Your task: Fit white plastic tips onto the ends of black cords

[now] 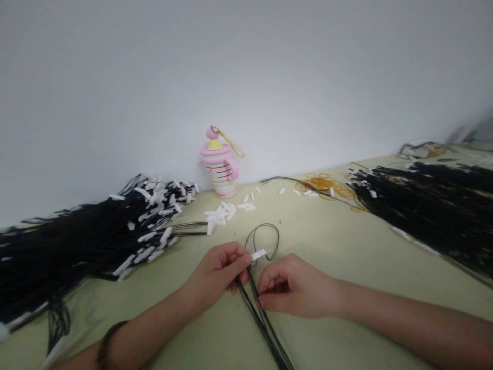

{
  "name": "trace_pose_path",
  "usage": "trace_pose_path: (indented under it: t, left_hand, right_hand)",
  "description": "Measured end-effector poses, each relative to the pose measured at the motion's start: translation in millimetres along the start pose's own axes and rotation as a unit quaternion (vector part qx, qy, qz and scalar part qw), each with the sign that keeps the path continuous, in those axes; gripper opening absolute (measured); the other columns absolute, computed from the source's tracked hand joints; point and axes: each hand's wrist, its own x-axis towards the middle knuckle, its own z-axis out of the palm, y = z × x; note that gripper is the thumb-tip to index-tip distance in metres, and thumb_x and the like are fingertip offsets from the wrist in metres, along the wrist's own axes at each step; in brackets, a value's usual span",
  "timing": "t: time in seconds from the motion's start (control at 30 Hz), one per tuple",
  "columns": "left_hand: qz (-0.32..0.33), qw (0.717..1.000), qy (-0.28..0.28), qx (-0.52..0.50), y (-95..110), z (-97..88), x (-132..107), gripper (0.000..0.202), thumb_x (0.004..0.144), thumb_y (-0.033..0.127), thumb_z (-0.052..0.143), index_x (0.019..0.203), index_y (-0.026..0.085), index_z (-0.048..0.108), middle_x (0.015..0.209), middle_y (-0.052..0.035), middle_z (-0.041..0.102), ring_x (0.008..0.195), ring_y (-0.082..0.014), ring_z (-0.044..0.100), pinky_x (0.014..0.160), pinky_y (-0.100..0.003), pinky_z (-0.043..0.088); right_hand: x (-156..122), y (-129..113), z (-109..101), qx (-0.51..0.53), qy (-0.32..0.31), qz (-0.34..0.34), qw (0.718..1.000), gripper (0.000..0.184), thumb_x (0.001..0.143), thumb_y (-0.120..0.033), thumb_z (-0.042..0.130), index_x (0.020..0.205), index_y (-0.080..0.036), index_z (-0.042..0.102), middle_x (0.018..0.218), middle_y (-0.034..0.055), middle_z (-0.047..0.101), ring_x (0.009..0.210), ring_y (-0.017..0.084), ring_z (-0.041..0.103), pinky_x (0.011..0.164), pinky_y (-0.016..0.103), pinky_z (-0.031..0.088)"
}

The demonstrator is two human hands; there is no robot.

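The left hand (221, 267) pinches a small white plastic tag (259, 254) between thumb and forefinger. The right hand (291, 285), close beside it but not touching, has its fingers curled shut on the thin black cords (265, 321) just below the tag. These cords run up from the bottom edge of the view, pass between the two hands and end in a loose loop (263, 237) that lies on the pale green tabletop (339, 241) just beyond the tag.

A big heap of black cords with white tags (96, 241) lies to the left and a second heap of black cords (435, 205) to the right. Loose white tags (226, 210) are scattered near a pink and white toy cup (220, 167) by the wall, with yellow rubber bands (322, 184) further right.

The tag is tiny and gripped at one end only, so a slackened pinch could let it twist or drop. Several cords share one grip, and an uneven pull might slide one strand out of line. Whether the tag already bites on the cords cannot be told.
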Motion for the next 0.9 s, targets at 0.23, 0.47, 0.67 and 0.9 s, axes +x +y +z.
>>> trace_pose_path:
  t: [0.23,0.47,0.67,0.9]
  left_hand:
    - [-0.004,1.0,0.0,-0.004,1,-0.5,0,0.026,0.073,0.039,0.05,0.067,0.014,0.051,0.05,0.0029,0.051,0.039,-0.0056,0.04,0.037,-0.016,0.033]
    - [-0.003,0.999,0.006,-0.034,-1,-1.6,1,0.025,0.074,0.039,0.05,0.068,0.014,0.052,0.052,0.0027,0.051,0.041,-0.0058,0.04,0.038,-0.016,0.033]
    - [-0.031,0.993,0.023,-0.116,-3,-8.0,4,0.023,0.073,0.034,0.053,0.062,0.014,0.05,0.053,0.003,0.049,0.046,-0.0063,0.042,0.042,-0.016,0.032]
    - [-0.063,0.977,0.031,-0.2,-3,-15.7,8,0.019,0.072,0.031,0.054,0.064,0.014,0.051,0.053,0.0029,0.047,0.053,-0.0076,0.046,0.045,-0.016,0.03]
  right_hand:
    - [1,0,-2,-0.007,0.017,0.006,1.0,0.009,0.069,-0.015,0.048,0.061,-0.012,0.049,0.053,-0.0049,0.042,0.047,0.004,0.035,0.043,0.015,0.028]
    - [1,-5,-6,0.059,-0.006,0.05,0.997,0.014,0.068,-0.012,0.045,0.057,-0.011,0.052,0.052,-0.0036,0.051,0.04,0.002,0.038,0.038,0.012,0.027]
    - [5,-2,-25,0.266,-0.009,0.129,0.955,0.021,0.061,-0.008,0.047,0.08,-0.015,0.049,0.05,-0.0059,0.054,0.028,0.002,0.034,0.027,0.011,0.021]
    - [0,19,-108,0.523,0.26,0.055,0.81,0.009,0.066,-0.008,0.043,0.069,-0.012,0.05,0.053,-0.0042,0.047,0.034,0.0,0.032,0.028,0.007,0.024]
